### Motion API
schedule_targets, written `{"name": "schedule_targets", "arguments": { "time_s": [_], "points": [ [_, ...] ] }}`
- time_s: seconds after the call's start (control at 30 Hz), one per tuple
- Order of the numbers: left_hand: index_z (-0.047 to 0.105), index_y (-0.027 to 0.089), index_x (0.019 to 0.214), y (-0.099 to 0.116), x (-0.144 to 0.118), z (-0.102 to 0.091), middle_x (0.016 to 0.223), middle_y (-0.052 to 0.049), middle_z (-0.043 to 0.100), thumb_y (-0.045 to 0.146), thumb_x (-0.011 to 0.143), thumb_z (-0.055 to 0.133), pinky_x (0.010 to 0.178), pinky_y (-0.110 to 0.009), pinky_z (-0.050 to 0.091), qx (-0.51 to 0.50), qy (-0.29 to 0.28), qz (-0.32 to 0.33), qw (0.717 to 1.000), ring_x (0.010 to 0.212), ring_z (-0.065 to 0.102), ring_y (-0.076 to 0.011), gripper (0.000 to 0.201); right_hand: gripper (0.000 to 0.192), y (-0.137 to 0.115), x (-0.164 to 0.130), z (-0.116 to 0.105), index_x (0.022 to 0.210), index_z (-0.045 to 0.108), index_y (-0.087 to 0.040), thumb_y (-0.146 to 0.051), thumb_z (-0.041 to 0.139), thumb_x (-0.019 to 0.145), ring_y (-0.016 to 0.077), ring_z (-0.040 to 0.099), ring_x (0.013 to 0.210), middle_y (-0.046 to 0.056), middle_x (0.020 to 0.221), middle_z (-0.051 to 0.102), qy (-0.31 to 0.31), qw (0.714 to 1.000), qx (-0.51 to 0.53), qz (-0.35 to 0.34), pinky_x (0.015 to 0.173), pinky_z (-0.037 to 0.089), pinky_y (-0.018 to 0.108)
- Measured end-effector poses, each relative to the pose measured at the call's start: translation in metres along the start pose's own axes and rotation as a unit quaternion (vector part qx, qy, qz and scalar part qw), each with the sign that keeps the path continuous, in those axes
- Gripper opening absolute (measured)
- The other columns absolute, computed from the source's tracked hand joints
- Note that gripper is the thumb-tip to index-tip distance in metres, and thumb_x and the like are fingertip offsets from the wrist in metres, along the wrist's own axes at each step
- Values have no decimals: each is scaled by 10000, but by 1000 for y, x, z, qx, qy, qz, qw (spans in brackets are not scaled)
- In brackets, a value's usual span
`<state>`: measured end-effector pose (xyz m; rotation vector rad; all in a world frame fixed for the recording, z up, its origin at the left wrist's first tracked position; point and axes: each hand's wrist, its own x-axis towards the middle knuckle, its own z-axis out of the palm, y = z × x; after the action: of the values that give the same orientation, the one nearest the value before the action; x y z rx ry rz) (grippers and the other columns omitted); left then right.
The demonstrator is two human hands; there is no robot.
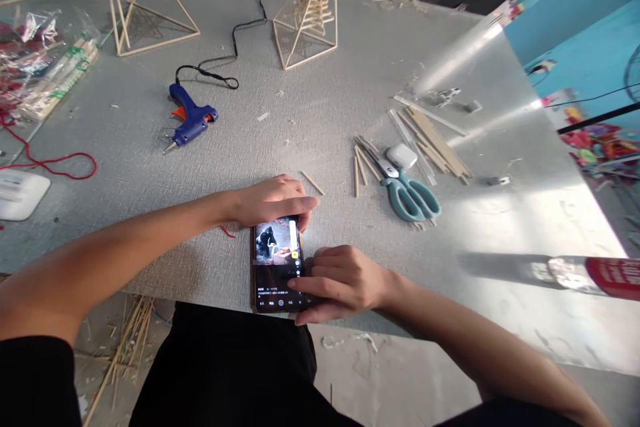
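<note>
Desk [320,100] surface, grey and textured, fills most of the view and carries everything else. Two stick-built pyramid frames stand at its far side, the left one [145,3] near the corner, the right one [307,13] nearer the middle. A blue glue gun [190,120] lies on its side left of centre, its black cord trailing back between the frames. To the right lie teal-handled scissors [410,190], touching a loose group of cut wooden sticks [435,140].

The smartphone [278,263] lies flat at the near edge of the desk, right in front of the person, its lit screen facing up. Its long axis runs away from the body, top end pointing toward the far side. Both hands are on it. The left hand [273,200] sits at the phone's far end, fingers curled loosely over the top edge, resting rather than clamped. The right hand [340,280] comes in from the right side, fingers bent, with a fingertip on the lower part of the screen and the thumb under the phone's right edge. The right hand covers more of the phone; neither lifts it off the desk.
</note>
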<state>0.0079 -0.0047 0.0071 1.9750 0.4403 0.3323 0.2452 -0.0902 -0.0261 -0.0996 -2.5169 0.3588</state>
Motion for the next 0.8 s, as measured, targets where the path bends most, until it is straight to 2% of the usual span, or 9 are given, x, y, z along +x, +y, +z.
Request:
{"name": "schedule_targets", "arguments": {
  "time_s": [0.37, 0.67, 0.8],
  "points": [
    [696, 252, 807, -3, -2, 0, 917, -45, 774, 632, 1041, 241, 1198, -412, 270, -1, 1, 4, 1000, 1043, 602, -216, 637, 515, 0, 0, -1, 1265, 573, -114, -509, 721, 970, 122, 556, 520, -57, 668, 630, -15, 1000, -1, 4, 473, 422, 287],
    [715, 236, 784, 1, 0, 2, 915, -54, 767, 650, 1040, 238, 1142, -391, 325, -5, 20, -21, 1000, 985, 607, -204, 682, 466, -1, 1, 0, 1256, 575, -131, -512, 672, 1005, 120, 561, 506, -60, 653, 634, -8, 1000, -2, 6, 461, 415, 291],
    [723, 245, 828, -2, 1, 2, 927, -38, 770, 627, 1048, 250, 1122, -373, 336, -2, 11, 1, 1000, 993, 608, -198, 647, 451, 0, 2, -1, 1216, 596, -110, -505, 669, 1013, 123, 545, 503, -51, 642, 625, -2, 1000, 0, 3, 459, 406, 295]
  ]
}}
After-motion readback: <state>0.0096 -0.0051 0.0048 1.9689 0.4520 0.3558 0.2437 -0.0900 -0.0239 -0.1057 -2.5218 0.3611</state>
